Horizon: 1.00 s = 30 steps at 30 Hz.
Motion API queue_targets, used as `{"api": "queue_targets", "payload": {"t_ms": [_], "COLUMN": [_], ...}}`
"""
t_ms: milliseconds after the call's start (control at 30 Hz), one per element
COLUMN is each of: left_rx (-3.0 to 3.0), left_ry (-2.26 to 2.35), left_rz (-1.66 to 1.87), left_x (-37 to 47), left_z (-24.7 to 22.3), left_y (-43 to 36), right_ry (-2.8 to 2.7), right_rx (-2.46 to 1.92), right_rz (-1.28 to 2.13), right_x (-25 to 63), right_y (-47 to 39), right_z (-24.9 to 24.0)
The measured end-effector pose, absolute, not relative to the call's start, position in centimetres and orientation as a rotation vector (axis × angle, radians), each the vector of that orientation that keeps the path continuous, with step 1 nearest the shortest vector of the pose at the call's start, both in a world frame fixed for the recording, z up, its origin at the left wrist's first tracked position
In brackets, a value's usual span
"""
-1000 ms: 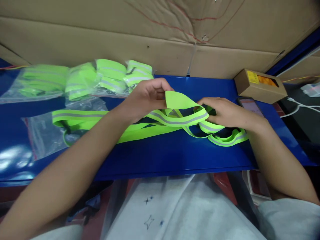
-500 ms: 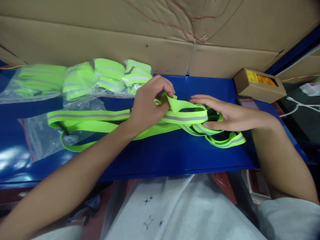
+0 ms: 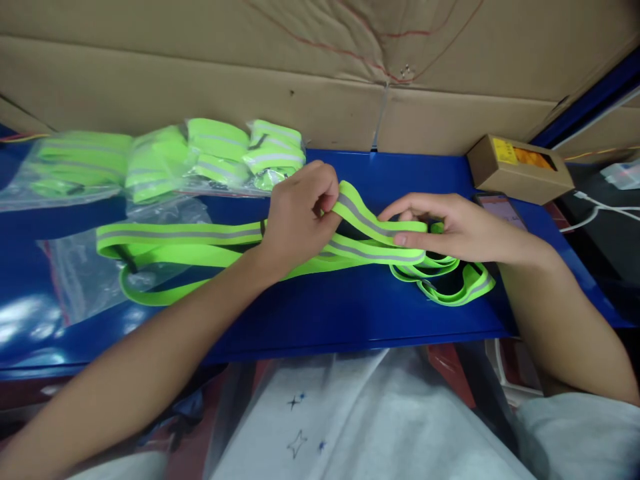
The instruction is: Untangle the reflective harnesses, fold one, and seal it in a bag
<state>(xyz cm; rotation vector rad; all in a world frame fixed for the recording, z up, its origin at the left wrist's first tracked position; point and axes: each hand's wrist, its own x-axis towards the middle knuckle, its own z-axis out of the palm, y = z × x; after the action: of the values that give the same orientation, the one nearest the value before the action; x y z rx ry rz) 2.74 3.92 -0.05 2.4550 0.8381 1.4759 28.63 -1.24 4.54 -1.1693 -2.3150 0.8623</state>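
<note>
A neon-green reflective strap (image 3: 183, 231) with a grey stripe lies in long loops across the blue table. My left hand (image 3: 303, 217) is closed on a raised part of it, fingers curled in around the band. Just to the right, my right hand (image 3: 440, 223) has its thumb against the front of the strap's fold and its fingers behind, so the band passes between them. Below and beyond the right hand, more strap loops lie bunched on the tabletop. Part of the strap is hidden behind my left hand and wrist.
Several bagged green straps (image 3: 217, 150) line the back left of the blue table (image 3: 320, 307). A clear plastic bag (image 3: 80, 287) lies partly under the left loops. At the right are a cardboard box (image 3: 520, 170), a phone (image 3: 497, 207) and a white cable (image 3: 597, 207). Cardboard (image 3: 200, 87) covers the back wall.
The strap end by my left hand has turned from its plain side to its striped side. My right hand has gone from lying flat over the loops to pinching the fold.
</note>
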Motion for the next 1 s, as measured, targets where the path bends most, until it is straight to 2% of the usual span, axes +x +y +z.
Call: {"api": "queue_targets", "payload": {"t_ms": [200,400,500,733,867,1000], "left_rx": [2.395,2.437,2.501,2.776,2.85,2.826], "left_ry": [0.819,0.966,1.041,1.033,0.966,0.969], "left_rz": [0.996,0.839,0.766,0.561,0.56,0.441], "left_x": [3.1,3.3,3.1,2.3,2.2,2.2], "left_z": [-1.0,-1.8,-1.3,0.0,0.4,0.4], "left_y": [4.1,4.4,4.3,4.2,3.9,3.8], "right_ry": [-1.939,-1.978,-2.218,-2.638,-2.738,-2.761], "right_rx": [-1.127,-1.032,-0.986,-1.007,-0.975,-1.009], "right_rz": [1.067,1.281,1.107,0.455,0.283,0.271], "right_x": [29.2,29.7,28.8,26.7,26.8,27.4], "right_y": [-1.0,-1.2,-2.1,-5.0,-5.7,-5.5], "right_z": [4.9,4.8,5.0,4.6,4.1,4.6]}}
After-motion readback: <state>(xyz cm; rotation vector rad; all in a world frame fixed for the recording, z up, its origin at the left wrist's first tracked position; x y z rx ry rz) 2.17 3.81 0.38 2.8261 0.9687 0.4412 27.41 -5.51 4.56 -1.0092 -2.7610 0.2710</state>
